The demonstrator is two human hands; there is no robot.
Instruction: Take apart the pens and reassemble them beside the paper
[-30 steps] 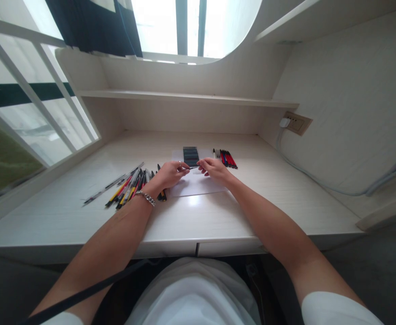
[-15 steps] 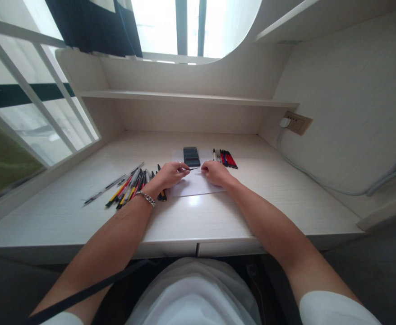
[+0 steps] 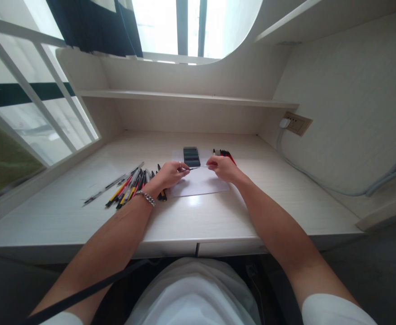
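Over a white sheet of paper (image 3: 201, 184), my left hand (image 3: 171, 174) pinches a thin dark pen part (image 3: 194, 168) that points right. My right hand (image 3: 223, 167) is closed in a pinch on a thin pale refill (image 3: 205, 165), drawn out to the right of that part. A bracelet circles my left wrist. A pile of several pens (image 3: 128, 187) lies left of my left hand. A row of red and blue pens (image 3: 227, 155) lies just behind my right hand, partly hidden by it.
A dark phone (image 3: 191, 156) lies at the far edge of the paper. The pale desk (image 3: 83, 221) has a shelf behind it and a window rail on the left. A wall socket (image 3: 297, 123) with a plugged cable is at the right.
My right hand has shifted right and slightly away from my left hand, and a thin pale refill now shows between them. My left hand has stayed in place.
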